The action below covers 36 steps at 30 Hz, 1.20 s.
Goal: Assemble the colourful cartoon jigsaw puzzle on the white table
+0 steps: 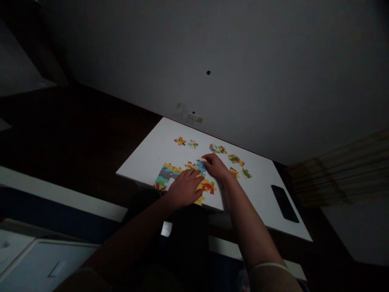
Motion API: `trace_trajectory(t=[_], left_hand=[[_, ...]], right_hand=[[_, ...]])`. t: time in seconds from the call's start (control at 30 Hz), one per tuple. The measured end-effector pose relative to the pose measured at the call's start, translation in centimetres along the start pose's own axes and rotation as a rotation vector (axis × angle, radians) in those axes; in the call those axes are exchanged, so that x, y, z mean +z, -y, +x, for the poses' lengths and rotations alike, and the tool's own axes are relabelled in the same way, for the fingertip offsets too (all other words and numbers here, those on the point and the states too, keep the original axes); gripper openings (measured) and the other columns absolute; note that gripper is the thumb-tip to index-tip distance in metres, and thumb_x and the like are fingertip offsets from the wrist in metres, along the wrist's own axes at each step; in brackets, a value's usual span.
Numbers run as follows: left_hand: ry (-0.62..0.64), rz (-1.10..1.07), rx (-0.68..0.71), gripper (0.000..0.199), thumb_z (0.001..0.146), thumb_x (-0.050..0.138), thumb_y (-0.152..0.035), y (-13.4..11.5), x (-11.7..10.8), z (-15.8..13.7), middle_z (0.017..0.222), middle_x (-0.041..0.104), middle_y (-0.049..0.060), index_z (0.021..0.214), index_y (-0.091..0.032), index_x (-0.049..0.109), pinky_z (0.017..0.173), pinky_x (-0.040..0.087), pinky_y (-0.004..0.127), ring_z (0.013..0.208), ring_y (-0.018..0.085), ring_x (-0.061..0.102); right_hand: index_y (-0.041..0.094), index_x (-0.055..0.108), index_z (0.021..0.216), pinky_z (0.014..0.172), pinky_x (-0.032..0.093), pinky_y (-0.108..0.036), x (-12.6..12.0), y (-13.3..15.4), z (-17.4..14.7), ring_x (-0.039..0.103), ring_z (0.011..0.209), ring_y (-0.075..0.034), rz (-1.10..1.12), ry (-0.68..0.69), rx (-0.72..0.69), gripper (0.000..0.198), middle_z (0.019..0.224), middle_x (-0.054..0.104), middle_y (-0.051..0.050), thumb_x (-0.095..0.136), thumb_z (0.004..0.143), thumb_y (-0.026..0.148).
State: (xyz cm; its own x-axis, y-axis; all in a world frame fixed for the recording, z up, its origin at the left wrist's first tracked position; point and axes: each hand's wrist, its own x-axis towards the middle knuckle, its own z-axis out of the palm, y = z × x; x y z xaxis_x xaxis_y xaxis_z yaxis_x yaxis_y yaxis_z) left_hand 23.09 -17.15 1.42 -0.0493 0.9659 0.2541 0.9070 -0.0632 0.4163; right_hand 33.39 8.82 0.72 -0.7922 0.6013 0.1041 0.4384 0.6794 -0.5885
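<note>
A partly joined jigsaw puzzle [166, 175] with grey, teal and yellow pictures lies near the front edge of the white table. My left hand [186, 188] rests flat on it, fingers spread, covering part of the middle. At the puzzle's far side, my right hand [215, 165] has thumb and fingers closed on a blue puzzle piece [200, 165], which touches or nearly touches the joined part. A red and yellow section [208, 187] shows to the right of my left hand. Just beyond my right wrist is a loose yellow piece [234, 172], partly hidden.
Loose puzzle pieces lie farther back: an orange one [180, 141], a pale green one [193, 144], a cluster [218, 149], a yellow-green group [236, 159] and a green one [246, 173]. A dark phone-like slab [285, 203] lies right. The wall [243, 101] borders the table's back.
</note>
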Motion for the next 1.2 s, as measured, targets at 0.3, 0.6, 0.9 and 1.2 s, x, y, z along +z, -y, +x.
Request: trace_trajectory(t=[0.3, 0.6, 0.9, 1.2], left_hand=[[0.001, 0.060, -0.010, 0.056, 0.118, 0.061, -0.046, 0.3, 0.6, 0.3, 0.177, 0.064, 0.019, 0.167, -0.020, 0.069, 0.139, 0.043, 0.057, 0.166, 0.041, 0.055], [0.019, 0.091, -0.046, 0.055, 0.116, 0.065, -0.047, 1.5, 0.5, 2.2, 0.179, 0.064, 0.017, 0.166, -0.023, 0.071, 0.141, 0.044, 0.057, 0.169, 0.041, 0.055], [0.019, 0.053, -0.092, 0.050, 0.111, 0.074, -0.040, 1.7, 0.0, 3.3, 0.176, 0.067, 0.017, 0.158, -0.022, 0.075, 0.138, 0.050, 0.062, 0.164, 0.042, 0.060], [0.030, 0.069, -0.102, 0.048, 0.110, 0.077, -0.031, 2.5, -0.1, 3.1, 0.174, 0.068, 0.016, 0.157, -0.025, 0.074, 0.135, 0.051, 0.068, 0.162, 0.042, 0.061]], right_hand=[[0.021, 0.089, 0.120, 0.096, 0.062, -0.043, -0.8, -0.8, 1.3, 0.076, 0.095, -0.027, -0.027, 0.036, -0.039, 0.023, 0.108, 0.086, -0.011, 0.087, 0.100, 0.030], [0.019, 0.083, 0.143, 0.130, 0.048, -0.063, -4.9, -3.9, 5.3, 0.072, 0.139, -0.042, -0.148, -0.178, -0.022, 0.042, 0.146, 0.084, -0.022, 0.064, 0.106, 0.027], [0.020, 0.080, 0.141, 0.124, 0.050, -0.059, -2.5, -6.6, 5.0, 0.069, 0.135, -0.042, -0.247, -0.161, -0.068, 0.045, 0.142, 0.083, -0.021, 0.078, 0.098, 0.031], [0.022, 0.081, 0.132, 0.099, 0.063, -0.046, -4.9, -4.1, 4.6, 0.078, 0.103, -0.029, 0.250, -0.133, -0.072, 0.049, 0.120, 0.084, -0.011, 0.083, 0.083, 0.030]])
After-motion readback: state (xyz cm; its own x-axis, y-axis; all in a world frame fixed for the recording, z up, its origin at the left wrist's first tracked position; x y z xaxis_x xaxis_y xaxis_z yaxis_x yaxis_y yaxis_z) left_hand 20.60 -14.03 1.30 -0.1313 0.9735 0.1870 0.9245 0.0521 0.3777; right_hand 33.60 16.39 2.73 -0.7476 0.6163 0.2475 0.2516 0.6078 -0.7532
